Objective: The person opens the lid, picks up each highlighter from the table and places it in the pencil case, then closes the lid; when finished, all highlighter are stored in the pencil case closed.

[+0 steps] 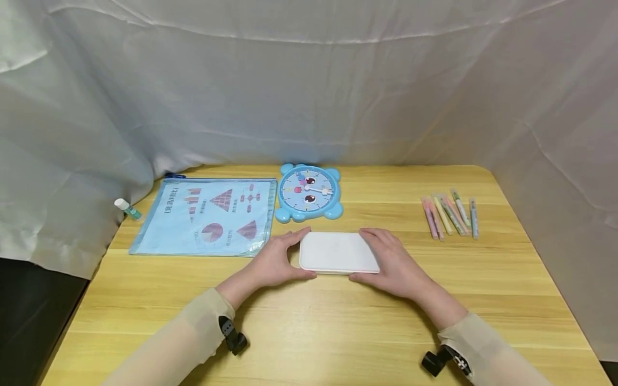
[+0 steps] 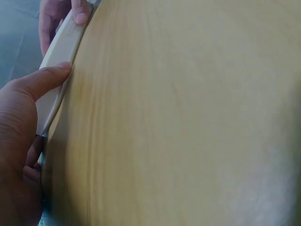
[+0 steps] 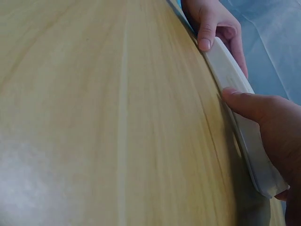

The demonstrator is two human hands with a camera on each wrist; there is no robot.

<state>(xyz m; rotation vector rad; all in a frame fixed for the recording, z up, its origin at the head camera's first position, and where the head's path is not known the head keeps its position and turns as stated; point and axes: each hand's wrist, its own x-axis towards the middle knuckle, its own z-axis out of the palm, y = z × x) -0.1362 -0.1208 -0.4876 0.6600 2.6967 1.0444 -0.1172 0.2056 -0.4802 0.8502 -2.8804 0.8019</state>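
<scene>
A flat white rectangular case with rounded corners (image 1: pixel 338 252) lies at the middle of the wooden table, its long side facing me. My left hand (image 1: pixel 277 261) grips its left end, thumb along the near edge and fingers toward the far side. At the opposite end my right hand (image 1: pixel 393 262) holds it the same way. In the left wrist view the left thumb (image 2: pixel 49 77) presses the side of the case (image 2: pixel 63 44). The right wrist view has the right thumb (image 3: pixel 244 101) against that same side. What the case contains cannot be seen.
Left of the hands lies a light-blue zip pouch (image 1: pixel 193 236) with printed charts, a glue stick (image 1: pixel 127 209) beside it. A blue animal-shaped toy clock (image 1: pixel 309 206) is behind the case. Several pastel pens (image 1: pixel 446 214) lie at the right. Grey cloth (image 1: pixel 318 86) hangs behind the table.
</scene>
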